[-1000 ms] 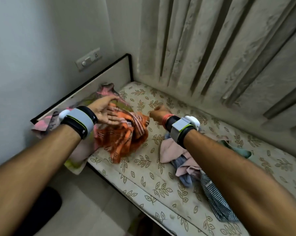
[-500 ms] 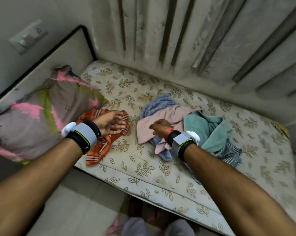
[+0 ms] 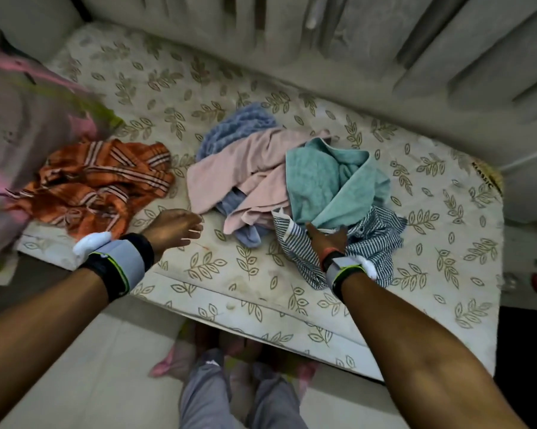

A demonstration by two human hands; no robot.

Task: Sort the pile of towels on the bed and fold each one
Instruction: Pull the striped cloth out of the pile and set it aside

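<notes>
A crumpled orange striped towel (image 3: pixel 100 181) lies alone at the left of the mattress (image 3: pixel 217 267). In the middle sits a pile: a blue towel (image 3: pixel 236 128) at the back, a pink towel (image 3: pixel 245 168) over it, a teal towel (image 3: pixel 326 181) to the right, and a navy striped cloth (image 3: pixel 375 239) at the front. My left hand (image 3: pixel 174 227) hovers over bare mattress between the orange towel and the pile, fingers relaxed, holding nothing. My right hand (image 3: pixel 326 239) reaches into the pile where the teal towel meets the striped cloth; its fingertips are buried in the fabric.
A pink and green pillow (image 3: pixel 23 125) leans at the far left. Grey curtains (image 3: pixel 354 41) hang behind the bed. My legs in grey trousers (image 3: pixel 211 397) stand on the tiled floor by the mattress edge. A dark gap lies past the bed's right end.
My left hand let go of the orange towel and drew back right of it. My right hand moved right from the pink towel to the teal and striped cloths. The view tilted down.
</notes>
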